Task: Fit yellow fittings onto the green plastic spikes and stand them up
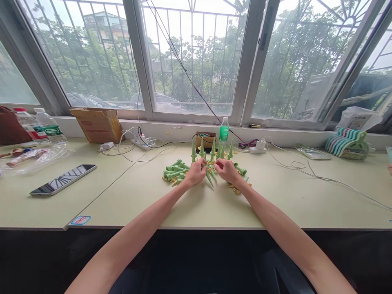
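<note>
My left hand (197, 171) has its fingers pinched together beside several green cone-shaped plastic pieces; what exactly lies in the pinch is too small to make out. Facing it, my right hand (227, 170) is also closed at the fingertips, close to small yellow pieces. Between and behind the hands, green pointed spires (212, 152) stand upright. Two green cones (209, 180) lie tilted on the table just below my fingers. A pile of green tubes (176, 170) mixed with yellow bits lies left of my left hand. Small yellow parts (237, 190) are scattered under my right wrist.
A green-labelled bottle (224, 130) and a small open box (206, 141) stand behind the pieces. To the left are a phone (63, 180), a cardboard box (97, 124) and a power strip (143, 141). Cables (318, 176) and stacked pastel hangers (347, 143) lie on the right.
</note>
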### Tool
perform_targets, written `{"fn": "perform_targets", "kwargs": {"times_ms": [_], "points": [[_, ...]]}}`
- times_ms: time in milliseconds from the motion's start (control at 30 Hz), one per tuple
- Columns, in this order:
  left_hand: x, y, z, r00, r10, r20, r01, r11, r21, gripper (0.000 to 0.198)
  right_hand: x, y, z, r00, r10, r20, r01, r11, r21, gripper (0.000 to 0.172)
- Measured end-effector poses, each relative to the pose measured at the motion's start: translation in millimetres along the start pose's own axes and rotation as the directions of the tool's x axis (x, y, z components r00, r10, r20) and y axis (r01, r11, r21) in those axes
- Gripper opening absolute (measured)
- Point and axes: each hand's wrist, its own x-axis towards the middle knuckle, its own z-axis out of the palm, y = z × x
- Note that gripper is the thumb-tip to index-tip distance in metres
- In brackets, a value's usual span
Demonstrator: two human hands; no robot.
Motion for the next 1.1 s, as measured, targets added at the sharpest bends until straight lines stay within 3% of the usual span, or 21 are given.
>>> {"fn": "perform_targets", "kwargs": {"times_ms": [633, 1100], "points": [[-1.4, 2.4, 1.2, 1.0, -0.011, -0.013, 0.009, 0.995, -0.099, 0.015, -2.5, -5.8, -1.2, 0.994, -0.045, 0.101, 0.04, 0.998, 0.055, 0.026], [-1.5, 5.4, 0.8, 1.0, 0.005, -0.024, -0.008, 0.994, -0.107, 0.016, -1.2, 1.6, 2.1, 0.994, -0.019, 0.112, 0.016, 0.999, 0.032, 0.047]]}}
